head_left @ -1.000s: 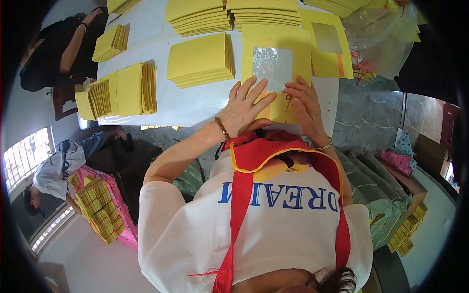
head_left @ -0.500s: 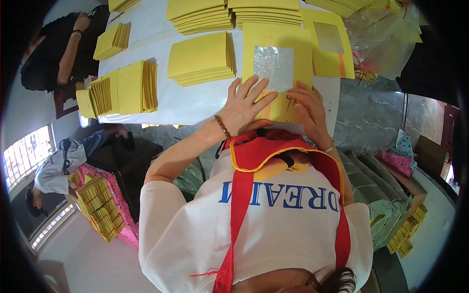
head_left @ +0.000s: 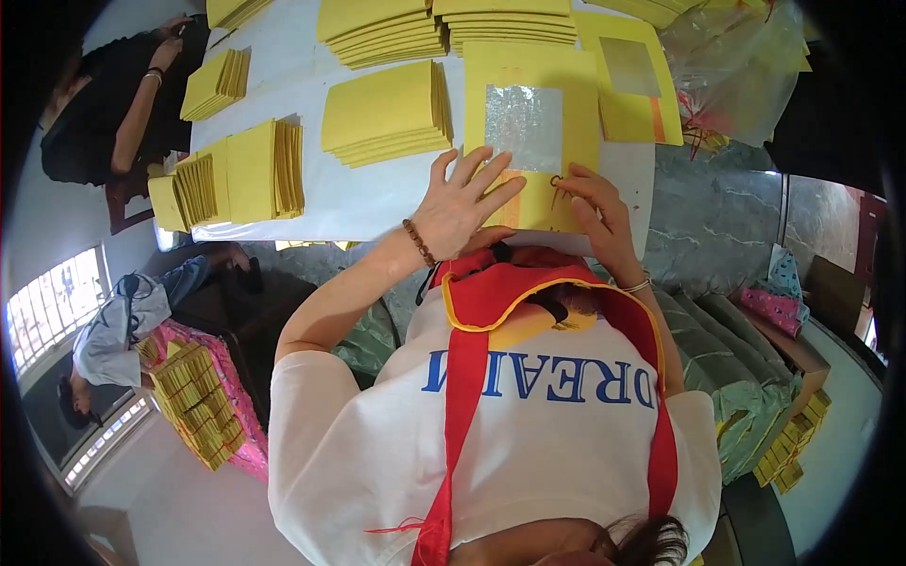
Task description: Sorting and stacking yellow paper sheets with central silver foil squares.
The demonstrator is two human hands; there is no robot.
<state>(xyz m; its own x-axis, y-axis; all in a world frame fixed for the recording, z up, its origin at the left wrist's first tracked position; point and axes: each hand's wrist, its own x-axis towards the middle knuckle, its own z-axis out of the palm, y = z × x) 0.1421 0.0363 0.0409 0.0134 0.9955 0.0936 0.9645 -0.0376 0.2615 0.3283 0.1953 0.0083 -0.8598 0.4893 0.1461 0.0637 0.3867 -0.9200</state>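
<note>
A yellow paper sheet (head_left: 580, 132) with a silver foil rectangle (head_left: 524, 123) lies before me at the table's near edge. My left hand (head_left: 462, 203) rests on its lower left part, fingers spread, by an orange patch. At the sheet's lower right is my right hand (head_left: 606, 215), fingers loosely bent and thumb apart from them. A thin dark red squiggle (head_left: 557, 184) shows beside its fingertips; whether it is a loose thread or a mark on the paper I cannot tell.
Yellow paper stacks (head_left: 387, 113) stand on the white table (head_left: 330, 203), with another foil sheet (head_left: 629, 66) and a clear plastic bag (head_left: 731, 66) at right. A person in black (head_left: 123, 104) is at far left; another person (head_left: 123, 321) sits beside bundled yellow paper (head_left: 195, 401).
Both hands and the foil sheet have shifted very slightly left in the picture. The dark red squiggle by my right fingertips looks different in shape and sits a little higher.
</note>
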